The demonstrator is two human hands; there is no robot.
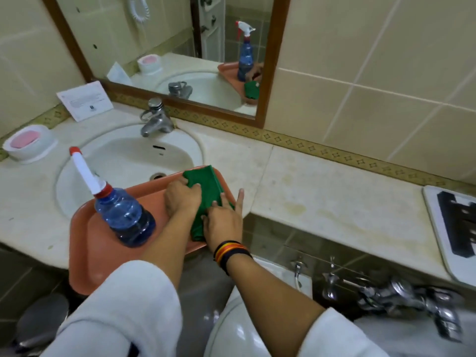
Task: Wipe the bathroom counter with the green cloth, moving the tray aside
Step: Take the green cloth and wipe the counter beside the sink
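Note:
A salmon-coloured tray lies over the front of the sink and juts past the counter's edge. On its right half lies the folded green cloth. My left hand grips the cloth's left side. My right hand, with striped bangles on the wrist, pinches the cloth's near end, index finger stretched out. A blue spray bottle with a white and red nozzle stands on the tray's left half. The pale marble counter stretches to the right, stained in patches.
The white sink and chrome tap sit behind the tray. A pink soap in a white dish and a paper card are at the left. A white mat lies far right. Toilet and pipe valves are below.

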